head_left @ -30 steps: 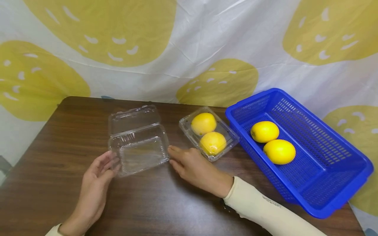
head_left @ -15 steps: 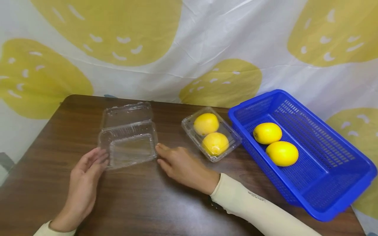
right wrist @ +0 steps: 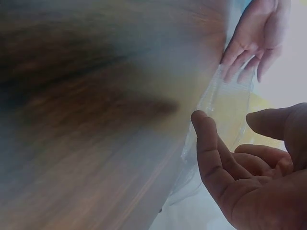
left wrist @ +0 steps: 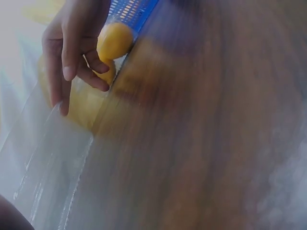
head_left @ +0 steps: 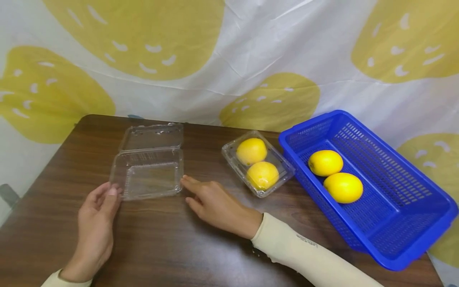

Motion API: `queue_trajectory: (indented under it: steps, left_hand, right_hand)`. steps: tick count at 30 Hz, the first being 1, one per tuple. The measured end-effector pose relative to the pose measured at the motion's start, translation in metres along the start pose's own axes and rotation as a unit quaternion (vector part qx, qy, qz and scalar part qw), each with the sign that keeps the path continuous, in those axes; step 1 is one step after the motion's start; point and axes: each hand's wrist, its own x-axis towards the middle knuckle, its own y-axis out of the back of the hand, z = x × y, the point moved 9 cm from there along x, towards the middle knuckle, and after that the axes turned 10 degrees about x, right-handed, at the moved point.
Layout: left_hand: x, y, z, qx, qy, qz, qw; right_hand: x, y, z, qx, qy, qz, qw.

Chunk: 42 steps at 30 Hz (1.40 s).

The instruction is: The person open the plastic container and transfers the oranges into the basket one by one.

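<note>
Hands flank a clear plastic open container (head_left: 153,179) on the left part of the table (head_left: 161,251). Left hand (head_left: 95,227): thumb and fingers at the container's near-left corner; whether they pinch the wall or merely touch it cannot be told. Right hand (head_left: 220,207): released, fingers loosely extended, index fingertip at the right wall, thumb apart from it in the right wrist view. Contact at that fingertip cannot be confirmed. Lid (head_left: 152,137): hinged at the container's far edge and laid back, away from the person. Cream sleeve (head_left: 287,239) covers the right forearm.

Closed container (head_left: 233,165), also clear, sits beyond the right hand, with two yellow fruits (head_left: 263,175) inside. Blue basket (head_left: 405,227) stands just beside it, to its right, containing two further fruits (head_left: 343,187) side by side. White cloth (head_left: 236,48) with yellow fruit shapes hangs behind the table.
</note>
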Motion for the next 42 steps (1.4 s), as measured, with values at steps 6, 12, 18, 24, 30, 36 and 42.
queue_trajectory:
  steps: [6, 12, 18, 24, 30, 36, 42]
  left_hand:
    - [-0.003, 0.002, 0.000, 0.001, 0.019, 0.023, 0.9996]
    - [-0.006, 0.002, -0.001, -0.007, 0.024, 0.037, 0.9990]
    - [-0.011, -0.001, -0.003, 0.005, 0.024, 0.044, 0.9987]
    - [-0.017, -0.012, -0.006, -0.002, 0.037, -0.002, 0.9993]
    - [-0.030, -0.022, -0.010, 0.032, 0.037, -0.076, 0.9959]
    - [-0.042, -0.038, -0.014, 0.048, 0.041, -0.105, 0.9924]
    - [-0.050, -0.053, -0.013, 0.075, 0.047, -0.127, 0.9880]
  right_hand:
    - [-0.010, 0.005, 0.003, 0.028, 0.003, 0.005, 0.9996]
    - [-0.021, 0.012, 0.011, 0.043, 0.007, 0.019, 0.9989]
    - [-0.032, 0.021, 0.017, 0.044, 0.010, 0.033, 0.9984]
    - [-0.042, 0.027, 0.020, 0.027, 0.011, 0.049, 0.9984]
    - [-0.052, 0.029, 0.027, 0.029, 0.000, 0.046, 0.9985]
    - [-0.062, 0.033, 0.034, 0.056, -0.015, 0.048, 0.9972]
    - [-0.072, 0.037, 0.038, 0.067, -0.014, 0.054, 0.9962]
